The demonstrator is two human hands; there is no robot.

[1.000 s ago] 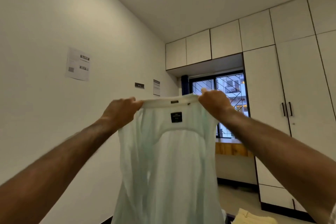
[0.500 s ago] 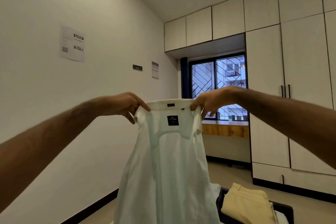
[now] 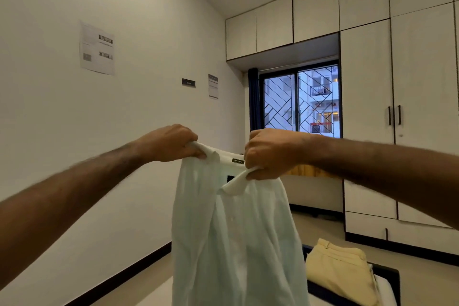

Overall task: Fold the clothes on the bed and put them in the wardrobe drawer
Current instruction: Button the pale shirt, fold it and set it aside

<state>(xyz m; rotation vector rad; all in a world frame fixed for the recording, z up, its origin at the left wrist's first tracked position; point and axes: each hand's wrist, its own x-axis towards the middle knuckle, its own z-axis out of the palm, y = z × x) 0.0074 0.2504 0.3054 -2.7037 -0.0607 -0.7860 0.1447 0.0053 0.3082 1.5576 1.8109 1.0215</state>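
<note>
White walls close off the left of the room, with a printed sheet (image 3: 97, 47) and a smaller notice (image 3: 213, 86) stuck on them. At the far end a barred window (image 3: 301, 102) sits under a row of high cupboards, and a tall wardrobe (image 3: 407, 117) fills the right side, its doors closed, with low drawers (image 3: 370, 225) along its base.

Both arms reach forward at chest height. The left hand (image 3: 171, 143) is closed in a fist on the left end of the collar of a white shirt (image 3: 233, 236). The right hand (image 3: 272, 154) is clenched on the other end of the collar, which folds out below its fingers. The shirt hangs straight down between the hands, in the air, with a small dark label showing inside the neck.

Low on the right, beige trousers (image 3: 340, 268) lie folded on the bed (image 3: 387, 281), just beside the hanging shirt and well below the hands.
</note>
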